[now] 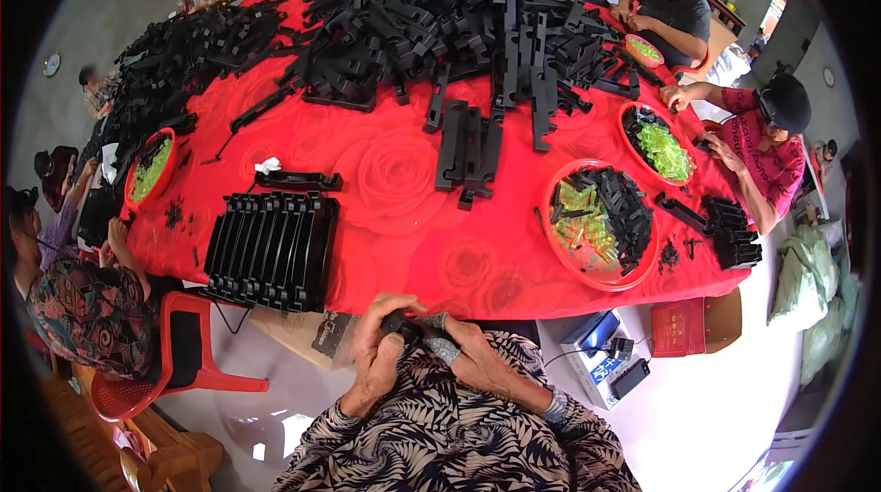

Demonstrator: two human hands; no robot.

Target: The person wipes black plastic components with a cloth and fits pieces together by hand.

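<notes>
My left hand point(376, 359) is closed round a black plastic part point(402, 327) above my lap, just below the table's front edge. Close beside it, my right hand point(470, 352) is bent in toward the same part; its fingertips are partly hidden, so its grip is unclear. A neat row of black parts point(271, 249) lies on the red tablecloth point(395, 162) to the left, with one more black part point(298, 181) behind it. To the right of my hands stands a red basket point(601, 283) with yellow-green and black small pieces.
Large heaps of black parts point(395, 33) cover the table's back. More baskets stand at right point(654, 143) and left point(151, 168). People sit around the table, one at the right point(762, 143), one at the left point(92, 308). A red chair point(184, 354) and a box point(601, 359) are on the floor.
</notes>
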